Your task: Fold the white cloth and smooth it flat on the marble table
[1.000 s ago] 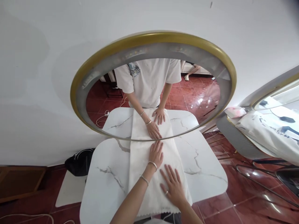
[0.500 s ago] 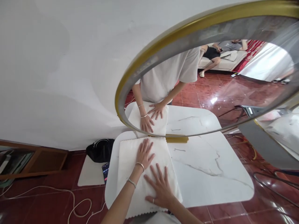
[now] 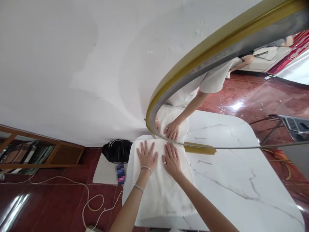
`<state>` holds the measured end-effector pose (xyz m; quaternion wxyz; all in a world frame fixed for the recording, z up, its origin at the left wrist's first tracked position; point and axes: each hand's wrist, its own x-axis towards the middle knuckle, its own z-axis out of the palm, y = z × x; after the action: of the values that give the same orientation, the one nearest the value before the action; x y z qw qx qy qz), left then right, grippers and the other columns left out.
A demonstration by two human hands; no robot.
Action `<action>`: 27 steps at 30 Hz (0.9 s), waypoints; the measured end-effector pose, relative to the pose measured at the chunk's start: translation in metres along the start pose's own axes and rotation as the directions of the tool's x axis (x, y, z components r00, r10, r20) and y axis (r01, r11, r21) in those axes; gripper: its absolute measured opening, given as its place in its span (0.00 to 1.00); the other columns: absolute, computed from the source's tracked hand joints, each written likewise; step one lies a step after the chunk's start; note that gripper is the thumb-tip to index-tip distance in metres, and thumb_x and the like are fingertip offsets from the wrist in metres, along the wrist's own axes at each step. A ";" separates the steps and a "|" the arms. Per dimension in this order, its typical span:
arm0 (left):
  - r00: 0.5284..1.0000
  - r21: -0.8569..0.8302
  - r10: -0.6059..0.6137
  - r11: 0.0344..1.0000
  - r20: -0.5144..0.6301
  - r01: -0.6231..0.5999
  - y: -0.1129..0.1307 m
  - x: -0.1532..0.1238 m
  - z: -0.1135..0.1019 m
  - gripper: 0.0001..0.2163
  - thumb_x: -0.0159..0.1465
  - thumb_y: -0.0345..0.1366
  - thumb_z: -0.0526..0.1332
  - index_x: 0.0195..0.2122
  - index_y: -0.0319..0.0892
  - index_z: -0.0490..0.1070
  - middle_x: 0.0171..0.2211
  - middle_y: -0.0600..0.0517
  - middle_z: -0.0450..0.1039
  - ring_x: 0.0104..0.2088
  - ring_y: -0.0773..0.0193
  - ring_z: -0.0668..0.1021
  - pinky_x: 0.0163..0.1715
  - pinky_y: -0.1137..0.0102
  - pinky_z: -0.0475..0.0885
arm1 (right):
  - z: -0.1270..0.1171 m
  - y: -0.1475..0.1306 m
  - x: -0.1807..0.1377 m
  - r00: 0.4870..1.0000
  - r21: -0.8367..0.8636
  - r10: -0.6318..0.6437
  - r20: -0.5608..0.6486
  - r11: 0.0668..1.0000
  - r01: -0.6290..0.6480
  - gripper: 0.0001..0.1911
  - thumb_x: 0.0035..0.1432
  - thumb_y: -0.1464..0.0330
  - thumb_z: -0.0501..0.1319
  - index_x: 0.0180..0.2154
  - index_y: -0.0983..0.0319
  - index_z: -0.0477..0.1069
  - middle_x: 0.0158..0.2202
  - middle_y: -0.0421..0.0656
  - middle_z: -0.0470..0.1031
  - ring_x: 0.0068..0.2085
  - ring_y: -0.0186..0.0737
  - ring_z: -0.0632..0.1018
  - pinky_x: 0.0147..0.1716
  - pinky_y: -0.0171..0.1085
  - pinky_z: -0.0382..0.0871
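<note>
A white cloth with a scalloped edge lies spread on the white marble-patterned table, its surface slightly rippled. My left hand rests flat on the cloth's far left part, fingers spread, with two bracelets on the wrist. Beside it, my right hand lies on the far right part of the cloth, fingers stretched out and fairly close together, a ring on one finger. Neither hand grasps anything. The mirror beyond repeats the cloth and parts of both hands.
A large gold-rimmed mirror stands at the table's far edge, above a gold strip. Left of the table are a black bag, a blurred-out item, a white cable on the red tile floor, and a wooden shelf.
My right hand has slid forward over the cloth, from its near part to the far edge. My left hand has shifted left and spread its fingers. The camera view has turned left.
</note>
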<state>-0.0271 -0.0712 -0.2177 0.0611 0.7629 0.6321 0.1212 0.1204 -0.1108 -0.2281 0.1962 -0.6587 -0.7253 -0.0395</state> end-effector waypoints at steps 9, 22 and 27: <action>1.000 -0.020 -0.009 1.000 0.024 0.010 -0.033 0.064 -0.005 0.23 0.65 0.46 0.55 0.62 0.52 0.61 0.66 0.45 0.53 0.66 0.47 0.55 0.63 0.45 0.47 | 0.035 -0.017 0.073 0.983 -0.005 0.120 0.141 0.993 -0.120 0.24 0.66 0.65 0.47 0.59 0.69 0.64 0.54 0.58 0.71 0.53 0.56 0.71 0.51 0.54 0.62; 0.996 0.093 0.059 0.994 -0.070 -0.052 -0.068 -0.159 -0.035 0.30 0.67 0.42 0.51 0.69 0.43 0.43 0.69 0.43 0.43 0.68 0.49 0.51 0.63 0.52 0.52 | -0.011 -0.065 -0.057 0.914 0.267 -0.379 0.144 0.904 0.333 0.17 0.62 0.70 0.54 0.51 0.62 0.71 0.55 0.50 0.71 0.57 0.48 0.68 0.56 0.48 0.61; 0.993 0.128 0.009 0.992 -0.115 0.005 -0.051 -0.205 -0.034 0.32 0.66 0.39 0.52 0.69 0.44 0.40 0.70 0.43 0.38 0.68 0.46 0.49 0.63 0.49 0.49 | -0.052 -0.050 -0.139 0.684 0.523 -0.619 0.387 0.758 0.390 0.45 0.56 0.44 0.56 0.67 0.53 0.43 0.70 0.50 0.36 0.68 0.57 0.45 0.63 0.62 0.39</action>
<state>-0.1193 -0.2639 -0.2193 -0.0248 0.7576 0.6403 0.1243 0.0919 -0.2644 -0.2171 0.0950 -0.3560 -0.8976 0.2420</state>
